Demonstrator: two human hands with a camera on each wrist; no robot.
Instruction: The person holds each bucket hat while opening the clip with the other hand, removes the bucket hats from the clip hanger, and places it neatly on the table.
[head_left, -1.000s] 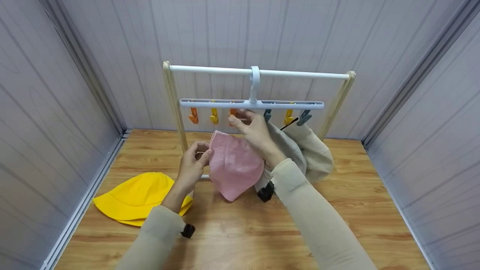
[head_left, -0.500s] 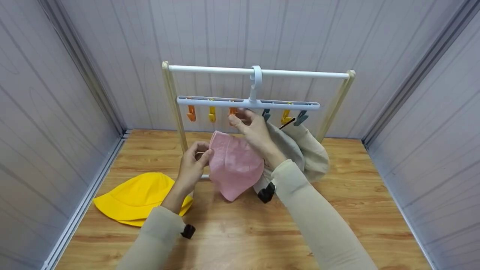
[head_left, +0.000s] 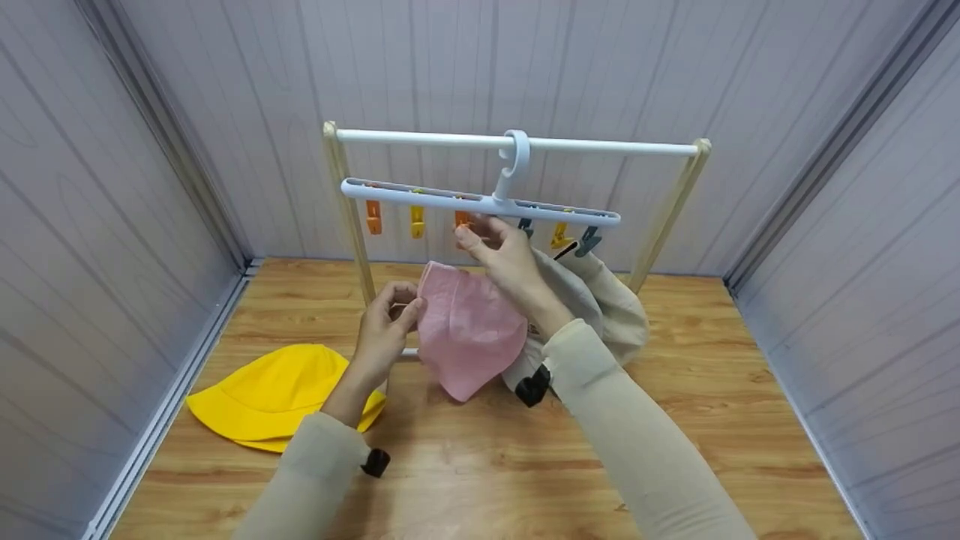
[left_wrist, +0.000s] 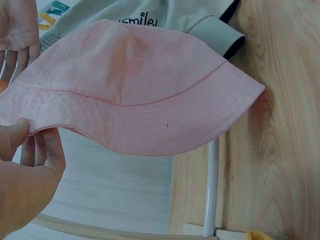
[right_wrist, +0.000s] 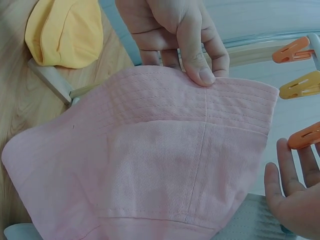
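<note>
My left hand [head_left: 385, 326] pinches the brim edge of a pink bucket hat [head_left: 472, 334], thumb on one side and fingers on the other. The hat hangs crown toward the right, below the hanger. Above it my right hand [head_left: 516, 268] holds an orange clip [head_left: 461, 217] between thumb and fingers; the right wrist view shows this orange clip [right_wrist: 306, 137] at the fingertips. The clip hangs from a pale blue hanger [head_left: 420, 198], hooked on a white rail [head_left: 615, 145]. A grey hat [left_wrist: 200, 32] lettered "smile" hangs behind the pink one, partly hidden.
A cream hat [head_left: 622, 311] hangs at the hanger's right end. To the left hang an orange clip [head_left: 373, 217] and a yellow clip [head_left: 417, 215]. A yellow bucket hat [head_left: 270, 390] lies on the wooden floor [head_left: 465, 480]. Panel walls [head_left: 600, 67] enclose the rack.
The hanger has swung and tilted: its left end rises and its right end drops, both shifting left. The grey and cream hats shift left with it. Both hands stay nearly still.
</note>
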